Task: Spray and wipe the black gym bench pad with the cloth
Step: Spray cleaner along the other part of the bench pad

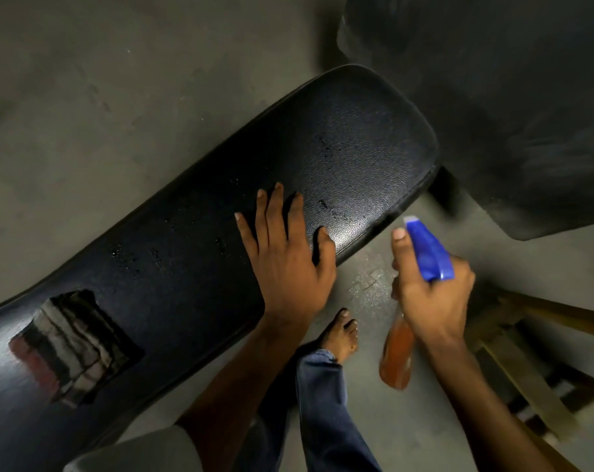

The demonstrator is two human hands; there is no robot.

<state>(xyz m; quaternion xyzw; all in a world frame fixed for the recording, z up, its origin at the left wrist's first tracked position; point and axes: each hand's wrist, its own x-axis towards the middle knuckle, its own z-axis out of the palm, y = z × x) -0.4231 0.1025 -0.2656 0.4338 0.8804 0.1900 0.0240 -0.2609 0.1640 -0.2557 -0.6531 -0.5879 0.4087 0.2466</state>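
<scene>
1. Nearest, the cloth (72, 349), folded and striped, lies on the near-left part of the bench pad (220, 240), well apart from both hands and untouched.
2. Just beyond it, the left hand (285, 257) rests flat on the pad near its right-hand edge, fingers spread and straight, thumb out to the side, holding nothing.
3. Beside the pad, off its edge and above the floor (374, 291), the right hand (432, 294) is wrapped around the neck of the spray bottle (411, 301), forefinger stretched forward along the blue head, the other fingers curled tight. The orange body hangs below the fist; the nozzle points up and slightly left in the picture, toward the far rounded end of the pad.
4. Droplets dot the middle of the pad, and the floor under the bottle looks speckled too, so I judge spraying is in hand. To do it well, bring the nozzle over the pad, lift the left hand clear, and mist evenly.
5. Farther out, the pad's long axis runs from near-left to far-right, ending in a rounded end close to a dark bulky object (513, 107).
</scene>
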